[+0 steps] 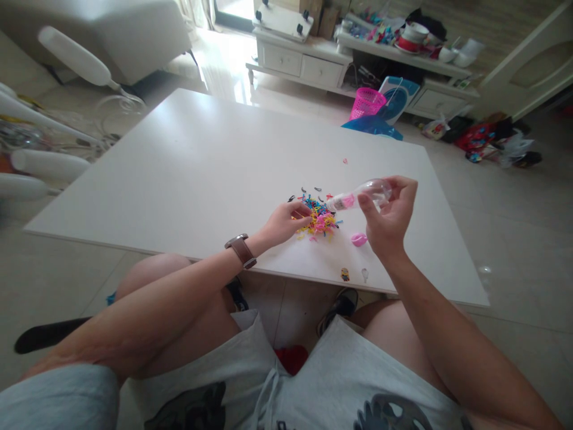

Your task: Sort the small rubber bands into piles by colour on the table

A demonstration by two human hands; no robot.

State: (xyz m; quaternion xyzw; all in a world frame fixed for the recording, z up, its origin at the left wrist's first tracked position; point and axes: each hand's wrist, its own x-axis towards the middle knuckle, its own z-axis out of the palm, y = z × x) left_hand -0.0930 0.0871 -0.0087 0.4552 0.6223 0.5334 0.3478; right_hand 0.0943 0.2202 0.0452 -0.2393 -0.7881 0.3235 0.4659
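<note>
My right hand (391,218) is wrapped round a clear plastic bottle (376,190). The bottle is tilted, with its neck low over the pile and pink pieces inside near the neck. Below the neck lies a heap of small, multicoloured clip-like pieces (320,218), too small to name surely. My left hand (289,221), with a brown-strapped watch on its wrist, reaches the heap's left edge; its fingers are bent, with a gap between thumb and fingers. A pink cap-like piece (359,239) rests on the table by my right wrist.
The white table (215,161) carries a small yellow figure (344,274) and a clear, small item (364,275) near its front edge. One reddish piece (345,160) lies farther back. Beyond the table stand a pink basket (367,103) and a blue chair-like object (396,98). White chairs (76,57) are at the left.
</note>
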